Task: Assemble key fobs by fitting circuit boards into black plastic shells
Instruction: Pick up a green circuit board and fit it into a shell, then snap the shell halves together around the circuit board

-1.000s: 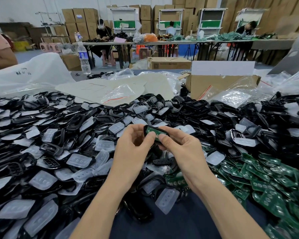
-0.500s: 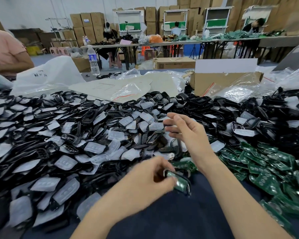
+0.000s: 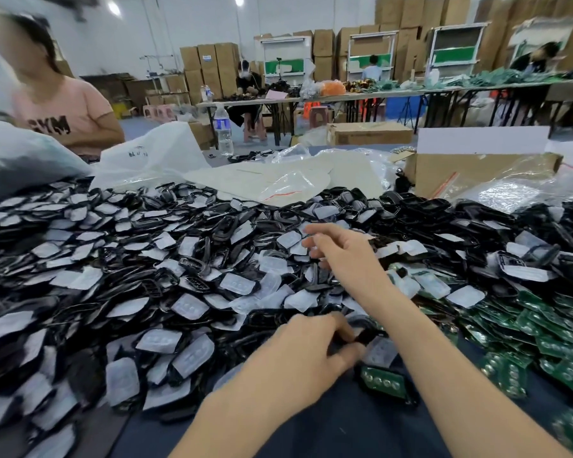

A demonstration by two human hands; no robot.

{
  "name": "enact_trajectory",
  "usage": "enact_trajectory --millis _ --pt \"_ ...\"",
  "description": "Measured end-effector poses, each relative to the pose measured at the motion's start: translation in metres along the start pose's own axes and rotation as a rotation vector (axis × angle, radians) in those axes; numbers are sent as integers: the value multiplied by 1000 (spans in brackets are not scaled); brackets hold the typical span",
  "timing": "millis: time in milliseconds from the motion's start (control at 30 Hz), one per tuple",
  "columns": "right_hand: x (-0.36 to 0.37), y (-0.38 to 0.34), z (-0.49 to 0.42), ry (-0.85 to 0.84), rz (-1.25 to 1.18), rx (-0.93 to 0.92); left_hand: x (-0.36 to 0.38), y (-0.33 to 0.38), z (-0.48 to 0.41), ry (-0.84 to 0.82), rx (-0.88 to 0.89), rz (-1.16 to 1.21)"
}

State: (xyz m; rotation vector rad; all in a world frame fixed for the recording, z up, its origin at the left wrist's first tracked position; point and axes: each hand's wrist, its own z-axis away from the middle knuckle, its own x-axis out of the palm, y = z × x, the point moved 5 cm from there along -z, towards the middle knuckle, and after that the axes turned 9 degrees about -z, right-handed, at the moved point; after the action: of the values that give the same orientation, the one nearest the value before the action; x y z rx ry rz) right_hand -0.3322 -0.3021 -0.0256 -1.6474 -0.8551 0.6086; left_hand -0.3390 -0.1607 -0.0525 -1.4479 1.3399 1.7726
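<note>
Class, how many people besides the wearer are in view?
4: pink-shirted person, near left; seated person, back centre-left; blue-shirted person, back centre; dark-clothed person, back right. Others may be hidden.

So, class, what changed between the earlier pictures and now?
The left hand carried the fitted key fob toward the person and laid it on the dark cloth. The right hand let go and reached out, open, over the black shells. The shells stayed put.
</note>
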Motion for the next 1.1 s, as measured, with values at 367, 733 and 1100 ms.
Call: enact_trajectory --millis 367,733,1100 --pt "113 -6 -37 -144 269 -39 -101 -143 18 287 -336 45" --pt "208 16 -71 -281 544 5 -162 -253 7 388 -586 -149" --pt "241 32 -115 -288 821 48 -176 -307 -22 287 -708 -344"
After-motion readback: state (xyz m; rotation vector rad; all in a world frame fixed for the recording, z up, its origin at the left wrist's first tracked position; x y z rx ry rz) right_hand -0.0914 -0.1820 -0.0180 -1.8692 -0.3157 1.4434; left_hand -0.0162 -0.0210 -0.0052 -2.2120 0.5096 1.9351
